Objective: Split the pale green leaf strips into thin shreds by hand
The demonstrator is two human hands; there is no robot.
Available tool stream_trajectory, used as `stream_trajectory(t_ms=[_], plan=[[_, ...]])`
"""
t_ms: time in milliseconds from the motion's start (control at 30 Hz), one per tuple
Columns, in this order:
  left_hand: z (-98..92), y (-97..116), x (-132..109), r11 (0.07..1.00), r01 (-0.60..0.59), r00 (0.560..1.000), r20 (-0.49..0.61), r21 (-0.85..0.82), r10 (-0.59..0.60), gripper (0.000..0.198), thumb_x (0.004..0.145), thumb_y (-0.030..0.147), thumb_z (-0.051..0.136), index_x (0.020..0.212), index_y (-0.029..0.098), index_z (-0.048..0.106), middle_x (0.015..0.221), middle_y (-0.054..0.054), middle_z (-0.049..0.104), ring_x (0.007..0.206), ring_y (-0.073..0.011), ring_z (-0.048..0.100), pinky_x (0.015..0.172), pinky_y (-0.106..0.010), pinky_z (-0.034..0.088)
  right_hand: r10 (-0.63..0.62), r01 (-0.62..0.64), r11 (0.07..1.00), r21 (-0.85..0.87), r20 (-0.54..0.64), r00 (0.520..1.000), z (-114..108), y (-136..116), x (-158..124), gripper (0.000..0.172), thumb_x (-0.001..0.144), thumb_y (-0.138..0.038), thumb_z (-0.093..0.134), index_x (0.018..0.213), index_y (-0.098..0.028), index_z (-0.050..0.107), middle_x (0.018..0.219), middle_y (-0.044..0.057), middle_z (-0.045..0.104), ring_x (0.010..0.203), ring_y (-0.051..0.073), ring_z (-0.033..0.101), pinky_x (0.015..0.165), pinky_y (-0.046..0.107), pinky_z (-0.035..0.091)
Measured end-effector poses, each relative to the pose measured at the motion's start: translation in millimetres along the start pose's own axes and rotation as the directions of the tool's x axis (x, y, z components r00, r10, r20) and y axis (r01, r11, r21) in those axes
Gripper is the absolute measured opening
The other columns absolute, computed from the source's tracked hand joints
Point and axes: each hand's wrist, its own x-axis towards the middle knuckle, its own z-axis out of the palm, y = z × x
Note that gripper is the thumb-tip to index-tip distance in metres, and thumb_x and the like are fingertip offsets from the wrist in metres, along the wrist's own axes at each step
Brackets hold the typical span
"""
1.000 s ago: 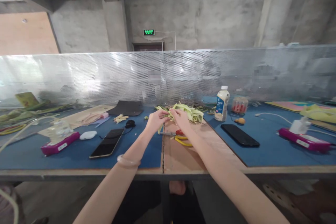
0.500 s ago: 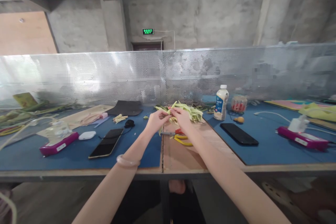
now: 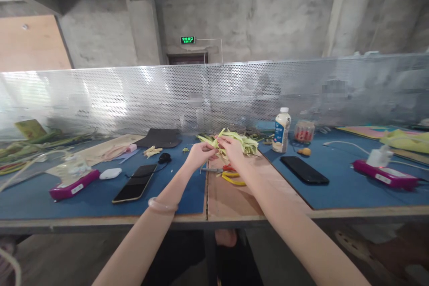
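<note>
My left hand [image 3: 200,154] and my right hand [image 3: 231,146] are close together above the middle of the table. Both are closed, with fingertips pinching a pale green leaf strip [image 3: 219,136] between them. Parts of the strip are hidden behind the fingers. Right behind and beside my right hand lies a heap of similar light green leaf strips [image 3: 250,145]. A pair of scissors [image 3: 233,181] with yellow and red handles rests below my hands, its blades pointing left. My right forearm partly covers the handles.
To the left are a phone [image 3: 136,183] with a black cable, a white case [image 3: 110,173] and a purple power strip [image 3: 74,186]. On the right stand a bottle [image 3: 280,132] and a clear jar [image 3: 304,132], near another phone [image 3: 304,170]. A perforated metal screen [image 3: 150,98] runs behind.
My hands stay nearly in place, still pinching. The strip piece that hung below my left hand no longer shows there, and a strip now sticks up between the hands. The view shifts slightly.
</note>
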Motion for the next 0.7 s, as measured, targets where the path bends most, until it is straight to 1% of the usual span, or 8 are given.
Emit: stream_trajectory(t_ms=[67, 133, 233, 300, 433, 500, 600, 700], plan=[[-2.1, 1.1, 0.3, 1.000, 0.013, 0.999, -0.031, -0.018, -0.013, 0.024, 0.063, 0.032, 0.068, 0.069, 0.012, 0.055, 0.062, -0.004, 0.065, 0.058, -0.0181, 0.064, 0.060, -0.033, 0.053, 0.001, 0.002, 0.998, -0.061, 0.052, 0.999, 0.6, 4.6, 0.6, 0.033, 0.071, -0.044, 0.053, 0.087, -0.017, 0.064, 0.077, 0.003, 0.064, 0.065, 0.014, 0.056, 0.059, 0.025, 0.043], [-5.5, 2.2, 1.4, 0.999, 0.021, 0.997, -0.079, -0.037, -0.023, 0.026, 0.061, 0.033, 0.069, 0.069, 0.012, 0.055, 0.062, -0.005, 0.066, 0.058, -0.0181, 0.064, 0.059, -0.034, 0.053, -0.004, 0.025, 0.983, -0.184, 0.116, 0.993, 1.5, 10.1, -0.2, 0.038, 0.075, -0.050, 0.047, 0.081, -0.016, 0.062, 0.069, 0.002, 0.062, 0.059, 0.012, 0.053, 0.055, 0.024, 0.040], [-11.5, 2.7, 3.7, 0.998, 0.020, 0.985, -0.167, -0.058, -0.030, 0.026, 0.061, 0.033, 0.069, 0.071, 0.012, 0.057, 0.064, -0.005, 0.066, 0.060, -0.0181, 0.064, 0.061, -0.033, 0.053, -0.021, 0.089, 0.919, -0.385, 0.177, 0.984, 2.5, 14.5, -4.3, 0.044, 0.078, -0.055, 0.040, 0.070, -0.015, 0.058, 0.061, 0.001, 0.057, 0.056, 0.012, 0.049, 0.054, 0.024, 0.037], [-15.0, 2.1, 5.1, 0.998, 0.024, 0.980, -0.197, -0.055, -0.034, 0.026, 0.061, 0.033, 0.068, 0.072, 0.011, 0.058, 0.066, -0.005, 0.066, 0.061, -0.0176, 0.064, 0.062, -0.033, 0.053, -0.057, 0.164, 0.875, -0.456, 0.238, 0.970, 2.5, 12.9, -7.8, 0.042, 0.079, -0.053, 0.041, 0.066, -0.015, 0.055, 0.059, 0.000, 0.055, 0.055, 0.011, 0.048, 0.054, 0.024, 0.035], [-20.0, -0.2, 6.2, 0.998, 0.039, 0.983, -0.175, -0.052, -0.048, 0.028, 0.062, 0.034, 0.067, 0.074, 0.010, 0.060, 0.073, -0.007, 0.068, 0.063, -0.0165, 0.064, 0.065, -0.033, 0.053, -0.097, 0.296, 0.839, -0.456, 0.410, 0.907, 1.1, 3.6, -13.8, 0.038, 0.081, -0.047, 0.042, 0.060, -0.016, 0.052, 0.054, -0.002, 0.053, 0.050, 0.010, 0.045, 0.050, 0.022, 0.032], [-22.7, -0.8, 6.2, 0.997, 0.048, 0.986, -0.159, -0.053, -0.056, 0.027, 0.062, 0.034, 0.067, 0.074, 0.010, 0.060, 0.076, -0.008, 0.068, 0.063, -0.0164, 0.064, 0.065, -0.033, 0.053, -0.086, 0.290, 0.859, -0.422, 0.439, 0.894, 0.1, -0.5, -15.7, 0.036, 0.081, -0.045, 0.042, 0.060, -0.017, 0.052, 0.055, -0.001, 0.053, 0.050, 0.010, 0.047, 0.050, 0.022, 0.033], [-27.4, -0.4, 6.1, 0.997, 0.060, 0.988, -0.138, -0.043, -0.066, 0.027, 0.063, 0.034, 0.066, 0.075, 0.011, 0.059, 0.079, -0.009, 0.068, 0.061, -0.0161, 0.064, 0.063, -0.033, 0.053, -0.053, 0.238, 0.901, -0.363, 0.452, 0.891, -1.6, -3.9, -16.6, 0.033, 0.081, -0.043, 0.042, 0.064, -0.017, 0.053, 0.061, 0.000, 0.057, 0.054, 0.012, 0.052, 0.052, 0.024, 0.038], [-30.8, 0.9, 6.2, 0.997, 0.066, 0.989, -0.131, -0.045, -0.071, 0.027, 0.064, 0.034, 0.065, 0.075, 0.010, 0.057, 0.081, -0.010, 0.068, 0.060, -0.0151, 0.064, 0.064, -0.032, 0.053, -0.045, 0.215, 0.918, -0.334, 0.450, 0.892, -2.4, -3.4, -15.4, 0.030, 0.080, -0.042, 0.045, 0.066, -0.017, 0.054, 0.062, 0.001, 0.058, 0.055, 0.013, 0.053, 0.053, 0.025, 0.040]])
